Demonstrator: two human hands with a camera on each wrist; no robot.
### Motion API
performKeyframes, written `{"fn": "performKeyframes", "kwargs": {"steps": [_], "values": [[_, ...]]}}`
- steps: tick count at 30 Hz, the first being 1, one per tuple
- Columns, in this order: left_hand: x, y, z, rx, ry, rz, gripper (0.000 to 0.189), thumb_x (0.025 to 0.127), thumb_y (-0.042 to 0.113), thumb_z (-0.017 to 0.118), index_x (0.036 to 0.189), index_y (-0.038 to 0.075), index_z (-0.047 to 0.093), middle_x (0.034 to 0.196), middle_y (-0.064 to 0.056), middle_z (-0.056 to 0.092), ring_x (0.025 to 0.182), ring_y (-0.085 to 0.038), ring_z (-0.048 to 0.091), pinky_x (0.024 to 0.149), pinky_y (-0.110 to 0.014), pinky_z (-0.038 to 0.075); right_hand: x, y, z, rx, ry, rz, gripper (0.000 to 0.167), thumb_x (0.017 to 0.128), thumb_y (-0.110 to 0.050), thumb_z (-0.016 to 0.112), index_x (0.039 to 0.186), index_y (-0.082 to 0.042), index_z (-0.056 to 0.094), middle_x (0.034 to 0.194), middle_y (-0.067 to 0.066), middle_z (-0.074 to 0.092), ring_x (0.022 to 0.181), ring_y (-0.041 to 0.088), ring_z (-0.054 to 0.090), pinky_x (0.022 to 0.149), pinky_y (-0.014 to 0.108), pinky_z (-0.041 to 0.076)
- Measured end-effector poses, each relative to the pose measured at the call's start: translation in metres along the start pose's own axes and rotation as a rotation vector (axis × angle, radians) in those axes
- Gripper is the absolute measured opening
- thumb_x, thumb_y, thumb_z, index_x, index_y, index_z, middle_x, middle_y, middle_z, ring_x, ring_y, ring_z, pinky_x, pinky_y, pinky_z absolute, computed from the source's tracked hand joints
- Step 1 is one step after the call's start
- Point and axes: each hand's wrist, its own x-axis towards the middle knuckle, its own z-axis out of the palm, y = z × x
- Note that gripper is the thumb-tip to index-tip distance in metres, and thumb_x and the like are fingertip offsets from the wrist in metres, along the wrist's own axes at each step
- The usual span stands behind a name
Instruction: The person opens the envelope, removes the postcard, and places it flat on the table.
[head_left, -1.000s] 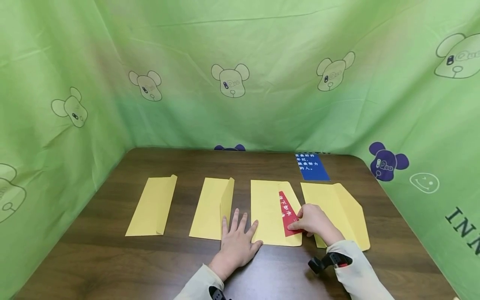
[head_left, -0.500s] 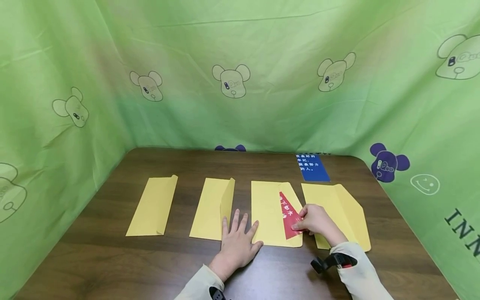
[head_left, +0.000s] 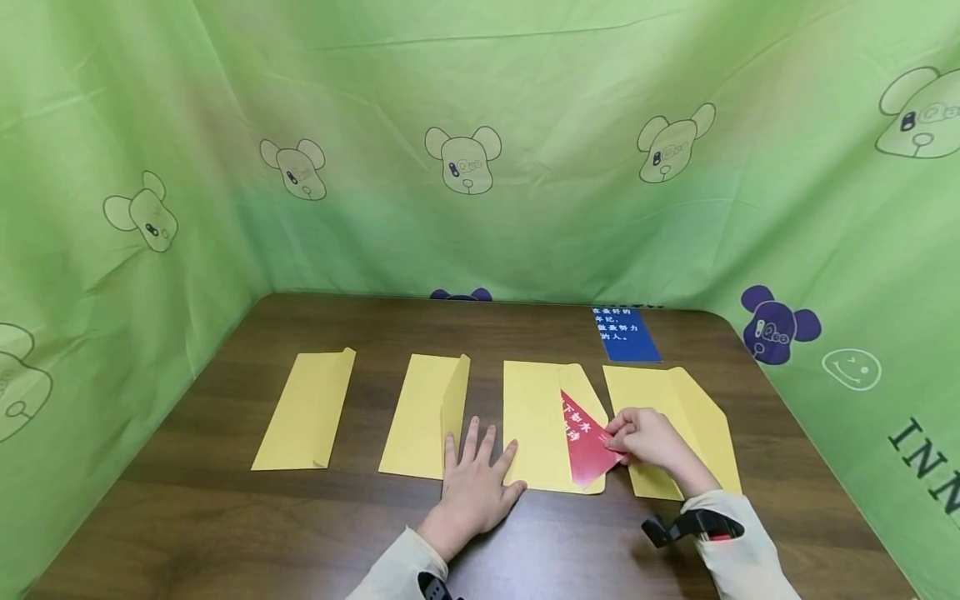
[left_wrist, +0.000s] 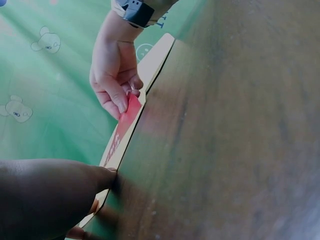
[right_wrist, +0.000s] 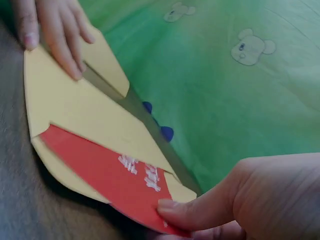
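My right hand [head_left: 651, 442] pinches the outer corner of a red card [right_wrist: 107, 165] with white writing, thumb on top. The card lies slanted, partly inside the open end of a yellow envelope [head_left: 531, 425]; its inner part is hidden under the envelope's front. My left hand [head_left: 475, 492] lies palm down with fingers spread. Its thumb and nearest fingers touch that envelope's left edge, and its other fingers reach the right edge of another yellow envelope [head_left: 412, 421]. In the right wrist view, the left hand's fingers [right_wrist: 65, 37] rest across the envelope's far end.
On the brown wooden table [head_left: 262, 533], a yellow envelope [head_left: 298, 417] lies at far left. Another, with its flap open [head_left: 667, 408], lies partly under my right hand. A blue card [head_left: 628, 337] with white writing lies at the back right. Green printed cloth [head_left: 360, 217] surrounds the table.
My right hand has moved rightward, drawing the red card's outer corner with it. More of the card shows outside the envelope, and it has turned slightly. The left hand stays in place.
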Motion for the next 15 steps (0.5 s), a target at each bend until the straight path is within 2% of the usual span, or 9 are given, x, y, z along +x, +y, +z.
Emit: {"fn": "performKeyframes", "kwargs": {"steps": [8,15], "values": [[-0.0004,0.0004,-0.0019,0.001,0.001,-0.004,0.059,0.1,0.059,0.041,0.153,0.031,0.042,0.159,-0.008,0.034,0.151,-0.033,0.01,0.115,-0.061,0.012,-0.0008,0.0039,0.0019,-0.002,0.057,-0.025,0.013,0.087,-0.001,0.072,0.094,0.008,0.066,0.064,0.004,0.064,0.053,0.016,0.057,0.047,0.027,0.05],[-0.0006,0.0009,-0.0017,0.004,-0.001,-0.008,0.059,0.1,0.058,0.042,0.152,0.031,0.042,0.158,-0.008,0.035,0.151,-0.033,0.01,0.115,-0.061,0.012,-0.001,0.0079,0.0031,0.021,0.11,-0.013,0.011,0.087,0.0,0.072,0.092,0.007,0.066,0.061,0.005,0.063,0.052,0.016,0.057,0.047,0.027,0.05]]}}
